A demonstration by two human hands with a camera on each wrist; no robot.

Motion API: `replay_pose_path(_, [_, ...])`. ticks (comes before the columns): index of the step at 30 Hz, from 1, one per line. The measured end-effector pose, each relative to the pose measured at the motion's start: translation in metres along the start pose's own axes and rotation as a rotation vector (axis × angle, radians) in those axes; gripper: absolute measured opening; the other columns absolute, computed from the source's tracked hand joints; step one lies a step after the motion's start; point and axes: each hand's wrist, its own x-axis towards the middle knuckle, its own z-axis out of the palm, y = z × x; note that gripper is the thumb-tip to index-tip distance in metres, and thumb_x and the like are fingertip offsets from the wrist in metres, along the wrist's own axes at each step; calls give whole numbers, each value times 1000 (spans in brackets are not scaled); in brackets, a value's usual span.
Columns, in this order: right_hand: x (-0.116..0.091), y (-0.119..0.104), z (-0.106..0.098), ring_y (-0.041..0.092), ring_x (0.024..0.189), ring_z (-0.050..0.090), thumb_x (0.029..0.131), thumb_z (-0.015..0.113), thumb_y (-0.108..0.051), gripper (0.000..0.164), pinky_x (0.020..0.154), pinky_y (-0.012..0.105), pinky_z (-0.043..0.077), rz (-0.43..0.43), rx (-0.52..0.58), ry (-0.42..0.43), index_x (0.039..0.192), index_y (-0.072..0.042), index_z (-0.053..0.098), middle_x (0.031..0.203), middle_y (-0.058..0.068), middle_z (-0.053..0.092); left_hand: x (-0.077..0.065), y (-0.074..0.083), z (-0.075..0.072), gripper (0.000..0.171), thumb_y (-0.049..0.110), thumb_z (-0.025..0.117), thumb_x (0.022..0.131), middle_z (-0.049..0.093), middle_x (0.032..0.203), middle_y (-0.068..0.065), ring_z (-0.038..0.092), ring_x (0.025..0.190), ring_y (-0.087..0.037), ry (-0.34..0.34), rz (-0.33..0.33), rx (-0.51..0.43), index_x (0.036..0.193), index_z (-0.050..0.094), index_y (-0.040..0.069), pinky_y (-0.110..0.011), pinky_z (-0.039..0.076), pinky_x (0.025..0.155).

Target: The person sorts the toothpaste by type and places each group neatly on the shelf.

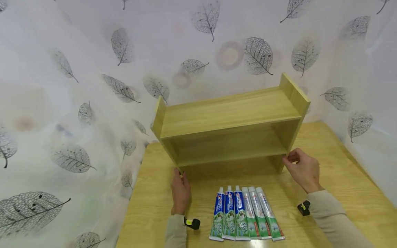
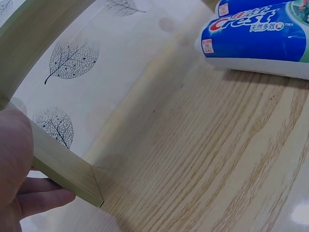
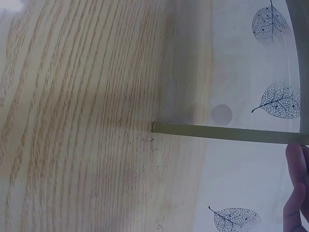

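A small two-tier wooden shelf (image 1: 229,112) stands at an angle near the back of the table, its right end set farther back than its left. My left hand (image 1: 181,193) grips the lower part of its left side panel; in the left wrist view, fingers (image 2: 46,195) lie behind that panel (image 2: 72,174) and the thumb side is in front. On the other side, my right hand (image 1: 303,170) pinches the right side panel just below the lower board. The right wrist view has this panel (image 3: 227,133) edge-on, with fingertips (image 3: 295,162) against it.
Several toothpaste tubes lie side by side in front of the shelf: blue-and-green Crest tubes (image 1: 229,213) on the left, white-and-green tubes (image 1: 260,213) on the right. The wooden table (image 1: 149,199) meets leaf-patterned walls (image 1: 93,137) at the back and sides.
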Motion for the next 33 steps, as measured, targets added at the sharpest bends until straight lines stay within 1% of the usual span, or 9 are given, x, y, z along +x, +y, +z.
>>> replay_pose_path(7, [-1, 1, 0, -21, 68, 51, 82, 89, -6, 17, 64, 5, 38, 14, -9, 0, 85, -7, 72, 76, 13, 79, 1, 1, -1, 7, 6, 54, 114, 72, 97, -24, 70, 70, -24, -23, -3, -4, 119, 56, 3, -29, 51, 56])
replay_pose_path(10, [-1, 0, 0, -1, 61, 63, 82, 90, -6, 17, 64, 5, 38, 12, -13, 3, 86, -6, 73, 77, 13, 79, 1, 2, -2, 8, 8, 54, 115, 72, 99, -23, 69, 70, -22, -26, -12, -6, 120, 57, 3, -29, 51, 56])
replay_pose_path(13, [-1, -1, 1, 10, 60, 67, 82, 90, -5, 17, 63, 5, 38, 14, -12, 5, 86, -6, 73, 77, 14, 79, 1, 1, -2, 8, 9, 54, 115, 73, 103, -22, 69, 73, -22, -22, -18, -6, 120, 57, 3, -30, 52, 58])
replay_pose_path(14, [-1, -1, 1, 10, 60, 67, 83, 90, -5, 17, 62, 5, 38, 14, -12, 7, 86, -6, 73, 77, 14, 79, 0, 1, -2, 9, 9, 54, 115, 73, 103, -22, 70, 73, -22, -19, -20, -4, 120, 57, 3, -30, 52, 59])
replay_pose_path(18, [-1, -2, 0, -17, 66, 53, 85, 89, -6, 15, 61, 6, 38, 24, -3, -1, 87, -6, 73, 77, 15, 79, 0, 1, -1, 9, 9, 55, 115, 74, 106, -22, 73, 78, -26, -12, -22, -6, 121, 58, 3, -32, 54, 60])
replay_pose_path(21, [-3, -1, -1, -28, 70, 45, 87, 87, -5, 13, 60, 5, 39, 27, 12, -8, 89, -5, 74, 78, 15, 79, -2, 1, -1, 10, 7, 56, 114, 74, 107, -23, 76, 80, -30, -6, -19, -9, 121, 58, 1, -34, 57, 61])
replay_pose_path(23, [-4, 0, -1, -33, 74, 42, 88, 86, -5, 12, 61, 4, 40, 27, 22, -13, 91, -4, 74, 79, 15, 79, -2, 1, -1, 10, 7, 56, 114, 74, 108, -24, 76, 81, -32, -6, -17, -12, 122, 58, 1, -36, 58, 61])
replay_pose_path(26, [-6, 0, -2, -36, 77, 41, 89, 85, -5, 11, 63, 3, 40, 34, 33, -19, 93, -3, 75, 81, 16, 80, -2, 0, -1, 13, 8, 55, 115, 75, 109, -25, 76, 84, -33, -6, -9, -13, 125, 58, 0, -38, 59, 63])
replay_pose_path(33, [-15, 1, -4, -32, 79, 44, 93, 84, -8, 10, 63, 3, 41, 60, 33, -53, 97, -3, 76, 85, 17, 81, -1, -2, 0, 18, 9, 54, 115, 75, 113, -27, 78, 94, -39, -17, -13, -18, 128, 58, -3, -48, 64, 70])
